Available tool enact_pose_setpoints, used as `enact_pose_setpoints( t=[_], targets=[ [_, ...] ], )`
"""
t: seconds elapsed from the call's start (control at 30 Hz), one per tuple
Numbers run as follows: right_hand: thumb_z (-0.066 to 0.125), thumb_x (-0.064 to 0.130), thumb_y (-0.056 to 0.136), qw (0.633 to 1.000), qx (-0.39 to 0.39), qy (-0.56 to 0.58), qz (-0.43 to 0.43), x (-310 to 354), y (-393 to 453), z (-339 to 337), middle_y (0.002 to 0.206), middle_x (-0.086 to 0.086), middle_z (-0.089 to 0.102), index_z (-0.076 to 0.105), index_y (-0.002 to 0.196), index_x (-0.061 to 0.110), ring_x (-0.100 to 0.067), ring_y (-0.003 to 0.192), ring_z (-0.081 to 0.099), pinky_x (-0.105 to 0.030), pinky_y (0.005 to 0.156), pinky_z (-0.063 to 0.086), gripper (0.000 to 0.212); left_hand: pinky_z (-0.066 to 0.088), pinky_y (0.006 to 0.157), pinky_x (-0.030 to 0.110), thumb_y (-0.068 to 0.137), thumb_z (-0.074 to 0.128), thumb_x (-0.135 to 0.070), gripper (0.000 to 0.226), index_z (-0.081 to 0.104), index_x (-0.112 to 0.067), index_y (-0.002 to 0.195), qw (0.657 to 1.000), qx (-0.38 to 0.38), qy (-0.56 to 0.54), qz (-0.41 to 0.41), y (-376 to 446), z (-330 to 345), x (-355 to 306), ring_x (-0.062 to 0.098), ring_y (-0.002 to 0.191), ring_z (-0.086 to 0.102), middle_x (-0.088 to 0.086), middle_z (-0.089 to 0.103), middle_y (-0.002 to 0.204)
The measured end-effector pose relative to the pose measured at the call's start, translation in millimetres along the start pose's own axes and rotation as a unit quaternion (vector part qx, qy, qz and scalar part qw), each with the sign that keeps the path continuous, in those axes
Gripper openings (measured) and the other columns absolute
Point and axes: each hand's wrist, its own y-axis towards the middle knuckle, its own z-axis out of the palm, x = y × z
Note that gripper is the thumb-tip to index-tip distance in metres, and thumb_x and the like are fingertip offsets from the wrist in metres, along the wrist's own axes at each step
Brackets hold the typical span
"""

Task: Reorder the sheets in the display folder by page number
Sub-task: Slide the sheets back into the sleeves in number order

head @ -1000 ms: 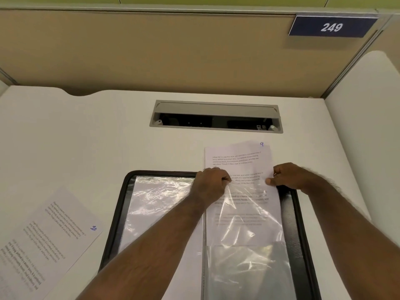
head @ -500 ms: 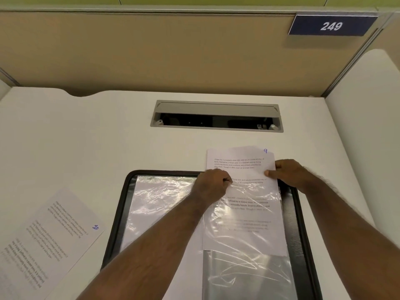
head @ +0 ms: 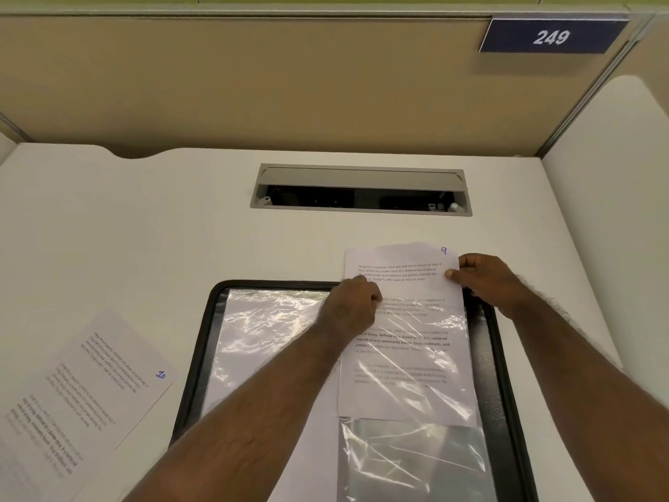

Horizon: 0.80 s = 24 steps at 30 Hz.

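1. The display folder [head: 202,356] lies open on the desk [head: 144,230] at 6 o'clock in the head view. Sheet 9 [head: 402,356] sits partly in the right-hand plastic sleeve [head: 416,461], its top end projecting past the folder's rim toward 12 o'clock.
2. The right hand [head: 488,284] pinches the sheet's right edge near the top corner, thumb on the paper. The left hand [head: 353,306] is curled at the sleeve's mouth on the sheet's left side; it is judged to pinch the plastic, though the fingertips are hidden.
3. Sheet 10 [head: 83,400] lies loose on the desk at 8 o'clock, well apart from the folder.
4. Risk, as a judgement: with only one edge gripped, the paper could skew and its lower corners catch or crease in the crinkled film. If the sleeve's mouth is let go, the film may drag along and buckle.
5. Against the earlier frames, the sheet's lower edge is found farther toward 6 o'clock inside the sleeve, less empty film is left below it, and the right hand has shifted up the edge.
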Motion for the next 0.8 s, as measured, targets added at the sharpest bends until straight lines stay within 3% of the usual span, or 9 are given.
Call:
enact_pose_setpoints(
  t=[0.2,0.33,0.47,0.63,0.73,0.8],
  targets=[
    [0.077,0.018,0.082,0.986,0.081,-0.141,0.049,0,-4,0,0.07,-0.002,0.067,0.067,0.076,0.012,-0.014,0.061,0.057,-0.023,0.057,0.042,0.013,0.051,0.087,0.039,0.092,0.056,-0.018,0.017,0.073,-0.018,0.094,1.0,-0.003,-0.019,-0.007,2,-2,-2,0.023,0.095,0.061,0.0,0.066,0.099],
    [0.077,0.021,0.083,0.995,0.005,-0.096,0.028,2,0,4,0.094,-0.003,0.071,0.067,0.101,0.013,-0.021,0.085,0.068,-0.033,0.076,0.054,0.022,0.051,0.089,0.038,0.092,0.056,-0.015,0.019,0.074,-0.016,0.098,1.0,0.009,-0.023,-0.002,2,-1,-5,0.023,0.098,0.063,0.003,0.067,0.104],
    [0.077,0.013,0.082,0.997,-0.016,-0.024,0.065,6,5,5,0.097,-0.008,0.071,0.064,0.1,0.014,-0.027,0.09,0.068,-0.042,0.083,0.057,0.022,0.05,0.09,0.039,0.092,0.061,-0.022,0.015,0.071,-0.019,0.103,1.0,0.01,0.007,-0.017,0,-2,1,0.023,0.102,0.061,0.002,0.064,0.108],
    [0.072,0.003,0.084,0.999,-0.026,-0.014,0.017,7,6,2,0.098,-0.015,0.072,0.061,0.106,0.007,-0.035,0.091,0.07,-0.052,0.086,0.056,0.025,0.051,0.086,0.041,0.09,0.057,-0.018,0.014,0.071,-0.02,0.091,1.0,-0.004,0.011,-0.019,0,-6,6,0.024,0.094,0.06,0.0,0.065,0.097],
    [0.069,-0.001,0.086,1.0,-0.01,-0.007,0.007,9,4,-1,0.102,-0.019,0.071,0.059,0.111,0.002,-0.031,0.086,0.07,-0.046,0.08,0.059,0.027,0.051,0.083,0.041,0.088,0.056,-0.014,0.014,0.07,-0.018,0.087,1.0,-0.008,-0.001,-0.017,1,-7,5,0.024,0.089,0.061,0.0,0.065,0.092],
    [0.068,-0.001,0.086,1.0,0.018,-0.01,0.005,9,1,-1,0.1,-0.016,0.072,0.058,0.111,0.002,-0.022,0.08,0.07,-0.03,0.067,0.061,0.027,0.051,0.083,0.04,0.088,0.055,-0.012,0.014,0.068,-0.017,0.085,1.0,-0.019,-0.004,-0.011,2,-6,3,0.023,0.087,0.06,0.0,0.065,0.09]
  ],
)
